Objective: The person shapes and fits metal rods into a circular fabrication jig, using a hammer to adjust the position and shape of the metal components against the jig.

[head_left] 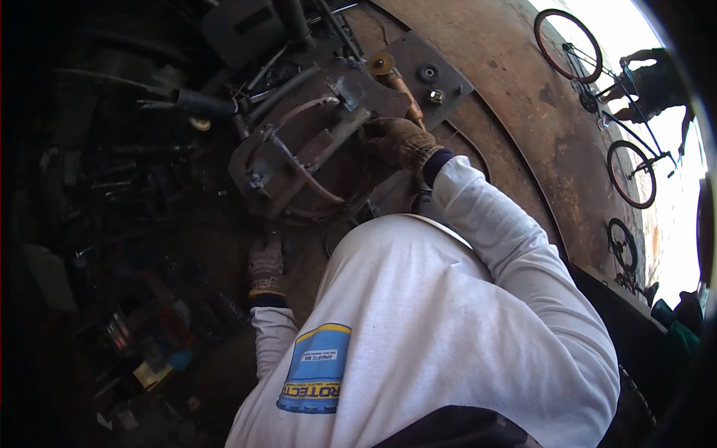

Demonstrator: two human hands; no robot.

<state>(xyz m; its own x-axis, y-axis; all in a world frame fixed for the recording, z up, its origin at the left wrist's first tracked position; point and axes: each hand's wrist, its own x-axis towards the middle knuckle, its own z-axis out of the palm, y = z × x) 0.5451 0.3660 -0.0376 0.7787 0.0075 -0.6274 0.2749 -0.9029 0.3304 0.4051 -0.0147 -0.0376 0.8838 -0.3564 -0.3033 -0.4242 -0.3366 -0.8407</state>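
Observation:
A dark steel frame [299, 160] of welded plates, a flat bar and curved rods lies in front of me. My right hand [407, 142], in a knitted work glove, is at the frame's right side with its fingers curled in near the end of the flat bar. What those fingers hold, if anything, is hidden. Just beyond it rests an angle grinder [405, 97] with an orange-brown body and a round disc. My left hand [267, 265], gloved too, reaches toward the frame's near left edge; its fingertips fade into shadow.
A flat steel plate [441, 67] beyond the grinder carries a round black part [428, 72] and a shiny nut [435, 96]. Scattered tools and scrap fill the dark left side. At far right, a person [653, 86] stands by a bicycle [627, 97].

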